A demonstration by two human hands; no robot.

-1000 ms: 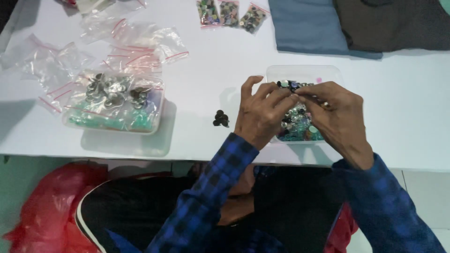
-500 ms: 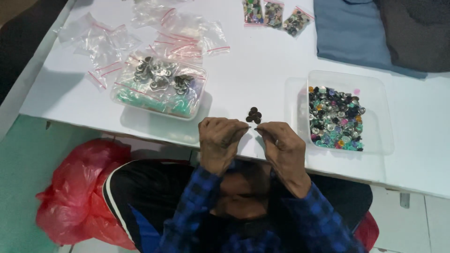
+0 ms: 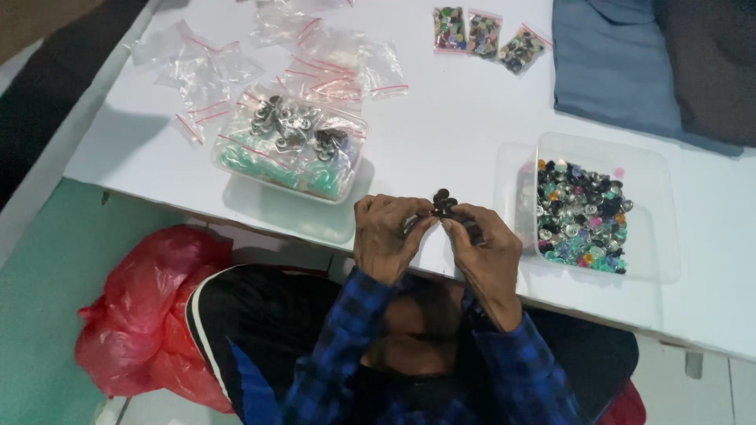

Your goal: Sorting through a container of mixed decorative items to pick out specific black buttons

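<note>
My left hand (image 3: 386, 236) and my right hand (image 3: 488, 252) are held together over the near edge of the white table (image 3: 441, 118). Their fingertips pinch something small between them that is too small to make out. Just beyond the fingertips a little cluster of dark round beads (image 3: 442, 202) lies on the table. To the right stands a clear plastic box of multicoloured beads (image 3: 581, 214). To the left stands a clear tub (image 3: 291, 149) with metal pieces, green bits and small bags in it.
Empty zip bags with red strips (image 3: 315, 55) lie scattered at the far left. Three filled small bags of beads (image 3: 484, 35) lie at the back. Folded blue and dark cloth (image 3: 630, 55) covers the far right. A red plastic bag (image 3: 142, 307) sits on the floor left of my lap.
My hands left the bead box on the right and came back to the table's near edge, pinched together. The view has shifted, so the table contents now sit further right.
</note>
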